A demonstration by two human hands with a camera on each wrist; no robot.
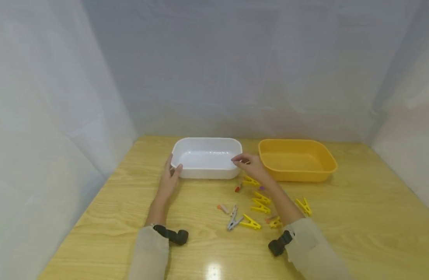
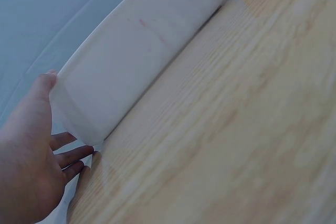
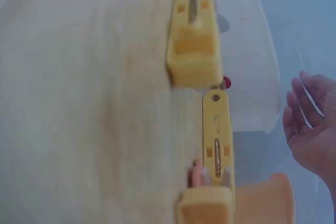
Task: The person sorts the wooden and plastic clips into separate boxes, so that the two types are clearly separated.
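While both hands sit at the white rectangular plastic tub (image 1: 206, 157), the work looks to be at the positioning stage, w/ no clip picked up yet. Left hand (image 1: 170, 177) is at the tub's 9 o'clock end, near corner: thumb on the front wall, fingers straight and loosely spread along the side; the left wrist view shows the palm (image 2: 29, 166) touching that corner, cupping rather than clamping. Right hand (image 1: 249, 163) is at the tub's 3 o'clock end, fingers lightly bent toward the rim, nothing pinched; the right wrist view shows it relaxed and empty (image 3: 312, 124), and whether fingertips actually touch the rim I can't tell. Tub sits at 12 o'clock on the light wooden desk (image 1: 358, 217), empty as far as visible, w/ a yellow rectangular plastic tub (image 1: 297, 159) just beside it toward 3 o'clock, apart from it. Yellow plastic clothes pegs (image 1: 260, 207) lie scattered near the right forearm, around 5 o'clock from the white tub, along w/ a grey peg (image 1: 232, 219) and a few small orange-red bits. My judgement: next move calls for settling the white tub, then freeing the right hand to drop back to the nearest peg (image 1: 251, 181), which needs a two-finger pinch on its tail end.
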